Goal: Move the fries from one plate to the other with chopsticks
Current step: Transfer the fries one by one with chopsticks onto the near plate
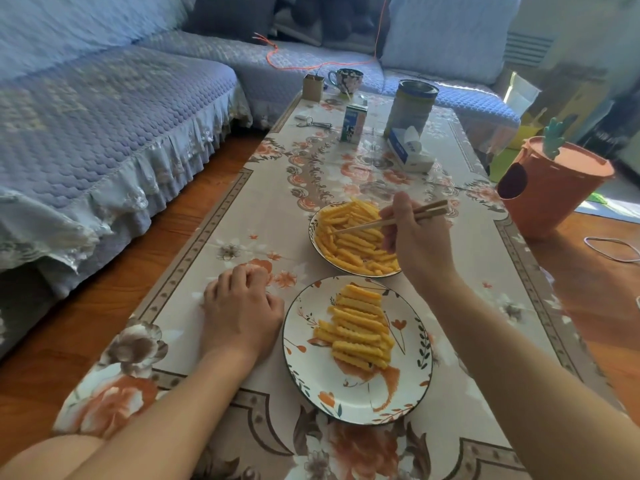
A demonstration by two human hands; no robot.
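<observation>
the right hand, right of centre in the frame, has its fingers curled round a pair of chopsticks — the tips reach left into the heap of crinkle-cut fries on the far plate, and whether they pinch a fry just now i cannot tell. the blunt ends stick out past the hand toward the upper right.

the left hand lies knuckles-up on the flowered tablecloth at centre left, fingers loosely curled and holding nothing, just beside the rim of the near plate. that plate (white with painted flowers and leaves) sits below the far one, the two rims nearly touching, and carries a neater stack of fries laid mostly side by side.

further up the frame stand a milk carton, a tall tin, a tissue pack and a mug. an orange bin stands on the floor at the right edge — a quilted blue sofa fills the upper left.
</observation>
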